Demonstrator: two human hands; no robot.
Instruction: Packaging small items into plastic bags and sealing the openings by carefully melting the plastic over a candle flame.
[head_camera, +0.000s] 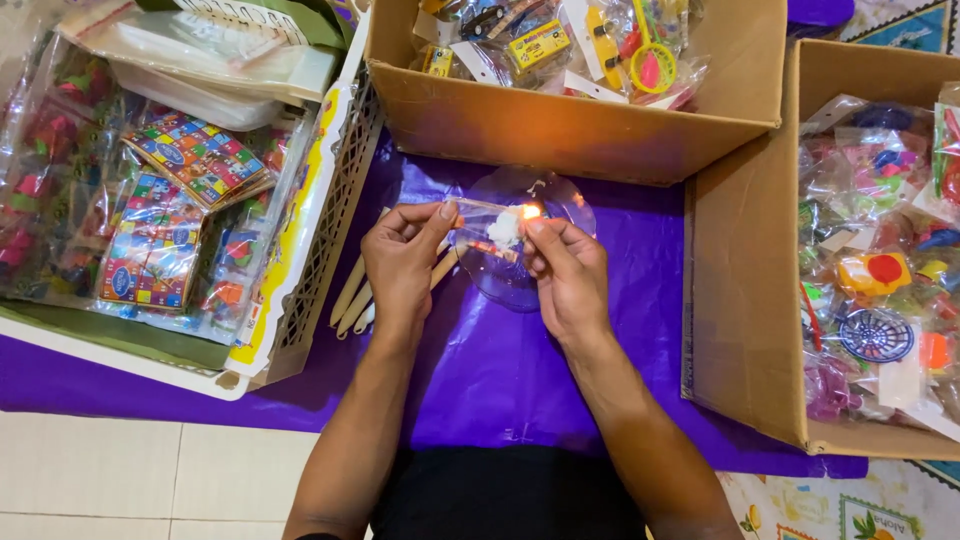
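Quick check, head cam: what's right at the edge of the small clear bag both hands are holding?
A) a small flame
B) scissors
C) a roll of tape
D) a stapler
A: a small flame glows orange at the edge of the small clear bag, which the left hand and the right hand pinch between them over the purple sheet; no scissors, stapler or tape shows there.

A crate (320, 200) lies left, one box (560, 125) behind, another box (745, 300) right of the hands.
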